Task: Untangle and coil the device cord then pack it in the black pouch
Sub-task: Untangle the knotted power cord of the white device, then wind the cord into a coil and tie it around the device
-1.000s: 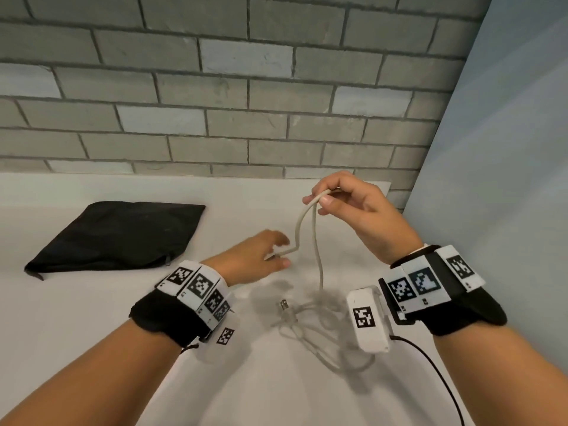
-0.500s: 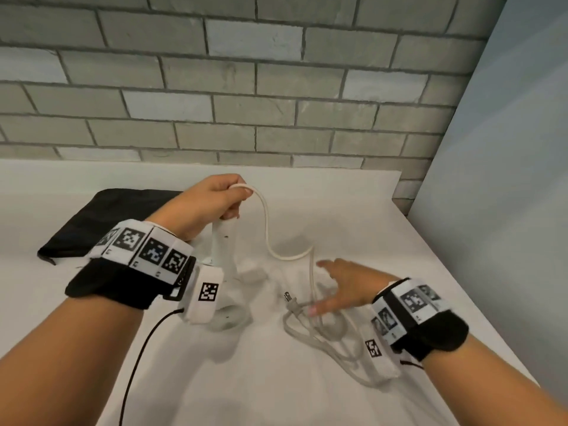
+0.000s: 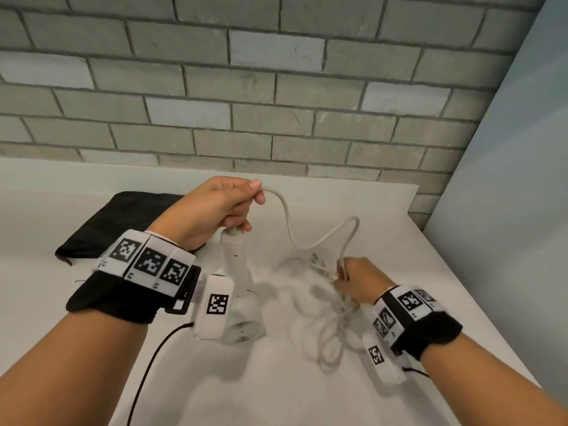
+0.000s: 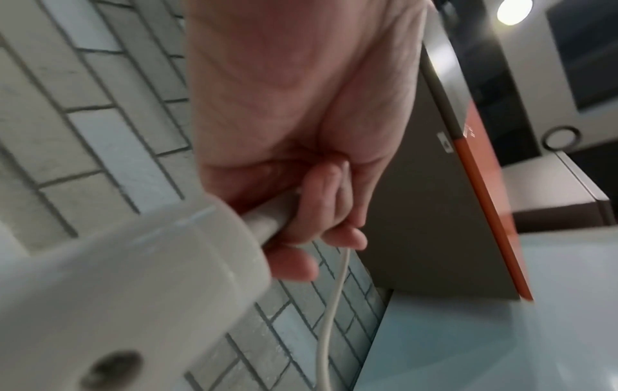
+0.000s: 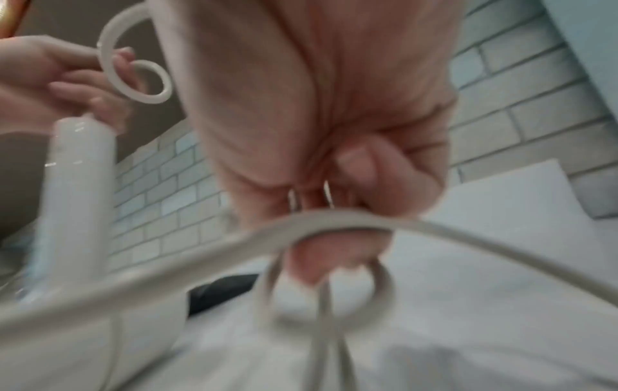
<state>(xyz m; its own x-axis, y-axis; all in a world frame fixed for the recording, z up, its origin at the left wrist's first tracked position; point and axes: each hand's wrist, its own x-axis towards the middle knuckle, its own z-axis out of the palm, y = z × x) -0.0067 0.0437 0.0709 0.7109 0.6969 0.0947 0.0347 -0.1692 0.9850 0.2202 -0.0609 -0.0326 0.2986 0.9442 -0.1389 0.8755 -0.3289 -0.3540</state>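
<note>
Pouch (image 3: 101,229) half hidden | left grip (image 3: 215,210) curled round cord (image 3: 287,216) | right grip (image 3: 358,279) pinching blurred plug (image 5: 311,198)

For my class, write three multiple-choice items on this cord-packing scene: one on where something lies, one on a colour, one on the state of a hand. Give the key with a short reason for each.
1. Where does the pouch lie on the table?
A. On the person's left, behind the left hand
B. At the right edge, by the blue panel
C. Under the tangled cord

2. What colour is the cord?
A. Black
B. Off-white
C. Red

3. What is the right hand doing?
A. Lying flat and open on the table
B. Gripping the cord's plug end
C. Holding the pouch

Key: A, the head view shows the pouch behind the left hand; B, the cord is off-white in every view; B, the right wrist view shows fingers closed with the plug's prongs showing.
</note>
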